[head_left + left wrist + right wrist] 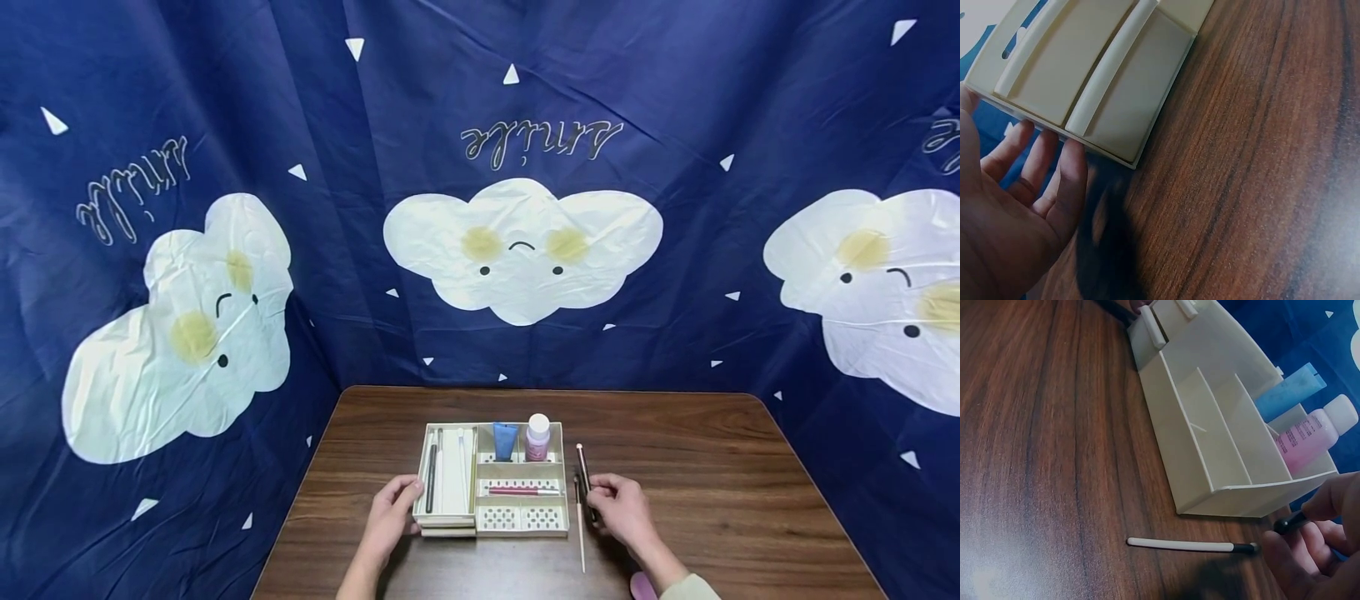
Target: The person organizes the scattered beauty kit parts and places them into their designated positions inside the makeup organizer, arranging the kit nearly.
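Observation:
A cream desk organizer stands on the table, its two drawer fronts seen in the left wrist view. My left hand grips its left side, thumb at the upper rim and fingertips against the wall. Just right of the organizer, my right hand pinches a dark makeup brush between thumb and fingers; part of the brush is hidden by the hand. A thin brush with a pale handle lies on the table beside that hand.
The organizer holds a blue tube, a pink bottle with white cap, a red-and-white slim stick, a black pen-like stick and several other slim sticks. A pink object lies near my right forearm. A blue curtain surrounds the table.

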Demonstrator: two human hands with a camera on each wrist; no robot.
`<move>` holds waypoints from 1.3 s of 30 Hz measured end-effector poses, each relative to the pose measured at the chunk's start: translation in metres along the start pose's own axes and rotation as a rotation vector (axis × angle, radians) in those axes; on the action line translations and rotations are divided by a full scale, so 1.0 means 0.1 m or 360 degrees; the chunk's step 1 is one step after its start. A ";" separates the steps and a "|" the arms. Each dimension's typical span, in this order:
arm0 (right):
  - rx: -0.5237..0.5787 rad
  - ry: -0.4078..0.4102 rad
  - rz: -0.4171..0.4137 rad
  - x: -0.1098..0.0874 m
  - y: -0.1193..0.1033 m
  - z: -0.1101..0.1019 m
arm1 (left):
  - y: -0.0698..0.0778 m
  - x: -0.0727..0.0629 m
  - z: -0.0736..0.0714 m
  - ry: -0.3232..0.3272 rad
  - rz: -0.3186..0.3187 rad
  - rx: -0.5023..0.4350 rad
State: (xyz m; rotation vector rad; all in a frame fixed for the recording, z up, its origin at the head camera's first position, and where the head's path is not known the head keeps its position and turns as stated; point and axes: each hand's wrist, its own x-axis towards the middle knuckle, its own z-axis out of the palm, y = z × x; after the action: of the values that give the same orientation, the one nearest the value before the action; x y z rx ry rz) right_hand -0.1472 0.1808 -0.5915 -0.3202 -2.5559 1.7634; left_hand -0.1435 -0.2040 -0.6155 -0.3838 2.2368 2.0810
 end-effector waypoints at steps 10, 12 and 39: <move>0.0082 -0.0057 -0.0036 -0.01 -0.10 0.03 | 0.01 0.00 -0.02 -0.0009 0.0014 0.0070; 0.0108 -0.0061 -0.0031 -0.02 -0.12 0.04 | -0.08 0.06 -0.03 -0.0008 0.0015 0.0082; 0.0256 -0.0217 -0.0110 -0.08 -0.49 0.19 | -0.17 0.09 -0.03 0.0021 0.0014 0.0075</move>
State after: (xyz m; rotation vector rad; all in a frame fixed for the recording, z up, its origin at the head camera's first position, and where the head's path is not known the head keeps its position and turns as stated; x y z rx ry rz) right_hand -0.1495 0.1446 -0.5519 -0.1093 -2.4550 2.0144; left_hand -0.1484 -0.2088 -0.6337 -0.3869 2.2944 2.0315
